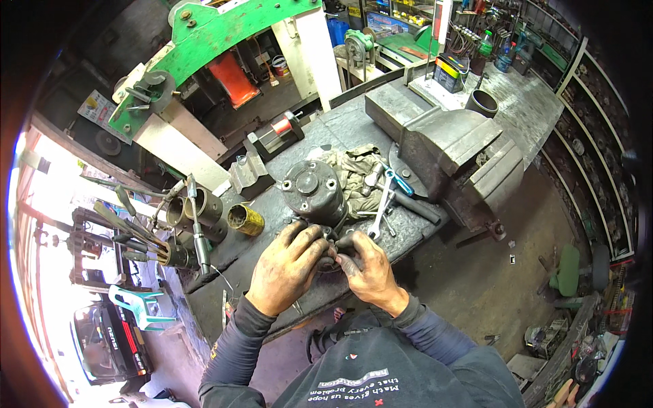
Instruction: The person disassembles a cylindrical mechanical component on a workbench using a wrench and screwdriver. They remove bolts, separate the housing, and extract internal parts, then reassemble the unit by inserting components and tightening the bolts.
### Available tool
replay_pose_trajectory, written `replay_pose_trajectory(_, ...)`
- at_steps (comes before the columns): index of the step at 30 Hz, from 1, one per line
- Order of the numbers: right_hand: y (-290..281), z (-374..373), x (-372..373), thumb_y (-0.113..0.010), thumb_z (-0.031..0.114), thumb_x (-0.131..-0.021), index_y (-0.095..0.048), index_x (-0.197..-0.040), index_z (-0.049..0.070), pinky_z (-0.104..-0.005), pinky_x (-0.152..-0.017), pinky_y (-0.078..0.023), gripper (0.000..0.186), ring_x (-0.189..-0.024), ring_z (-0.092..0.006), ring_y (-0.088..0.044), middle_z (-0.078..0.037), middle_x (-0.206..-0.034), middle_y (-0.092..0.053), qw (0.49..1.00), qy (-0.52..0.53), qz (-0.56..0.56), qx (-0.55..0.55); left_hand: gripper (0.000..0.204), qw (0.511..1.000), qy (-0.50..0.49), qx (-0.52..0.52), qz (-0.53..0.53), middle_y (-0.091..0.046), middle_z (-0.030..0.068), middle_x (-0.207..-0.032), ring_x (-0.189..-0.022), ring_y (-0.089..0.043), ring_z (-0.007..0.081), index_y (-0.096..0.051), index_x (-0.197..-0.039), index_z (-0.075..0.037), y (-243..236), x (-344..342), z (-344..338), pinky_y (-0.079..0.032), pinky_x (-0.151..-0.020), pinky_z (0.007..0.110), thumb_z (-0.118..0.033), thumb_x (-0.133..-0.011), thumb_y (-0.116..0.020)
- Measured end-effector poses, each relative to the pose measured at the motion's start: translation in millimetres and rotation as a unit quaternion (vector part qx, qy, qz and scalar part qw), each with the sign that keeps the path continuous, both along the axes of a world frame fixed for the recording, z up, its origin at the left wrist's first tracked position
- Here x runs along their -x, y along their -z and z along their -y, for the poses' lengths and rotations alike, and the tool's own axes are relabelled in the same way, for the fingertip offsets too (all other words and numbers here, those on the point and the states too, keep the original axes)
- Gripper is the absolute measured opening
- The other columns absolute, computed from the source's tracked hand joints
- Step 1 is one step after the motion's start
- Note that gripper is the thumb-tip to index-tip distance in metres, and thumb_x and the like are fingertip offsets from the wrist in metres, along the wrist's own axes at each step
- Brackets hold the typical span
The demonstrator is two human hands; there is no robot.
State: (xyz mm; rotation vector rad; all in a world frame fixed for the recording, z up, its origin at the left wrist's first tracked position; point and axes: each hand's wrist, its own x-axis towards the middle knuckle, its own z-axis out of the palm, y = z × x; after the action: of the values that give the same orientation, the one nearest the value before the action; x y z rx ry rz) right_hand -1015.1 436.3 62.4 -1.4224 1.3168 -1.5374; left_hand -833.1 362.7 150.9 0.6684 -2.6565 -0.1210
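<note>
Evidently, the left hand (284,266) and right hand (371,273) met at a small dark part (329,264), just on the near side of a round metal housing (314,194), at the near side of the desk (326,132). Each grip was bent inward, fingertips close to the other's; the fingers hid much of the part, so whether either pinched it or merely touched it, I could not tell. Behind and right of the housing lay a crumpled rag (359,163), with a wrench (381,212) and a blue-handled tool (403,185) beside it; a vise (452,146) stood farther right, a yellow can (253,221) to the left
</note>
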Motion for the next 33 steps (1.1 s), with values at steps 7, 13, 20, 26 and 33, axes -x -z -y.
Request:
replay_pose_trajectory(7,-2,1,1,-0.068,0.003,-0.103,-0.063,-0.107,0.002,-0.0317,-0.086,-0.059,0.007,-0.099,-0.0139,-0.067,-0.003,-0.102,-0.064,0.946,-0.054,0.311,-0.076,0.042,1.0,-0.013,0.013,-0.018,-0.069,0.0119,-0.123,-0.116,-0.065,0.0385,-0.071,-0.114,-0.006,-1,6,-4,-0.057,-0.098,0.048,-0.003,-0.073,-0.078)
replay_pose_trajectory(13,0,-1,-1,-0.068,0.01,-0.105,-0.061,-0.11,0.0,-0.0319,-0.069,-0.058,0.013,-0.076,-0.0182,-0.069,-0.003,-0.088,-0.066,0.961,-0.051,0.233,-0.137,0.041,0.999,-0.022,0.017,-0.025,-0.069,0.0111,-0.122,-0.116,-0.065,0.0386,-0.071,-0.113,-0.007,1,6,-5,-0.057,-0.097,0.047,-0.002,-0.073,-0.078)
replay_pose_trajectory(20,7,-4,-7,-0.07,-0.007,-0.085,-0.063,-0.113,0.002,-0.0461,-0.091,-0.053,0.031,-0.104,-0.0423,-0.064,-0.019,-0.106,-0.064,0.988,0.066,-0.104,0.097,0.04,0.999,-0.041,0.023,-0.013,-0.069,0.0088,-0.128,-0.12,-0.063,0.038,-0.073,-0.115,-0.007,6,8,-6,-0.056,-0.1,0.046,-0.007,-0.075,-0.078)
replay_pose_trajectory(26,14,-5,-3,-0.076,-0.006,-0.082,-0.064,-0.111,0.001,-0.0432,-0.089,-0.054,0.032,-0.102,-0.037,-0.066,-0.017,-0.108,-0.064,0.998,0.032,-0.018,0.051,0.039,0.998,-0.055,0.01,-0.026,-0.07,0.0076,-0.128,-0.119,-0.062,0.0386,-0.074,-0.114,-0.009,9,9,-8,-0.055,-0.099,0.047,-0.007,-0.076,-0.077)
replay_pose_trajectory(33,9,-4,-7,-0.077,-0.005,-0.091,-0.071,-0.118,-0.001,-0.0288,-0.085,-0.061,0.028,-0.107,-0.0179,-0.068,-0.009,-0.12,-0.063,0.985,0.014,0.173,-0.011,0.032,0.994,-0.066,-0.027,-0.082,-0.071,0.0062,-0.121,-0.115,-0.062,0.0363,-0.075,-0.11,-0.01,9,17,-8,-0.05,-0.099,0.047,-0.008,-0.078,-0.078)
